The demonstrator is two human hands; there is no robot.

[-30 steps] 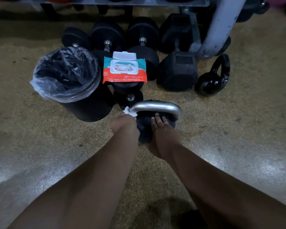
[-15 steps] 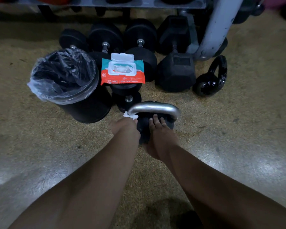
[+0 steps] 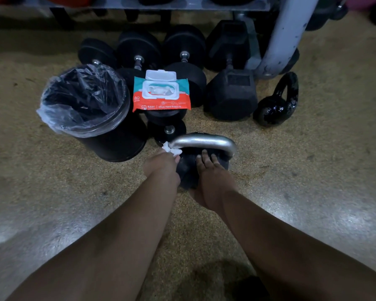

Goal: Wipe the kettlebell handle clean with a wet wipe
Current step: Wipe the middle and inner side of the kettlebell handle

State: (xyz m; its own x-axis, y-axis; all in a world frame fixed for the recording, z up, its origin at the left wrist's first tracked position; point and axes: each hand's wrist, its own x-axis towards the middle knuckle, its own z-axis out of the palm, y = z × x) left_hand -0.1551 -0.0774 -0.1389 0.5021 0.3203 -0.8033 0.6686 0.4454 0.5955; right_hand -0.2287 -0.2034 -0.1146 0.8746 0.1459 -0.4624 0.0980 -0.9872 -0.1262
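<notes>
Head view: kettlebell sitting on floor in front of bin and wipes pack. Left hand is pinching wet wipe, fingers closed on it, pressing it to left end of silver handle. Right hand is resting fingers spread on the black body.

A black kettlebell stood upright on the speckled floor, its silver handle arching across the top. A crumpled white wet wipe was pressed against the handle's left end, where the metal curved down toward the weight's dark body.
</notes>
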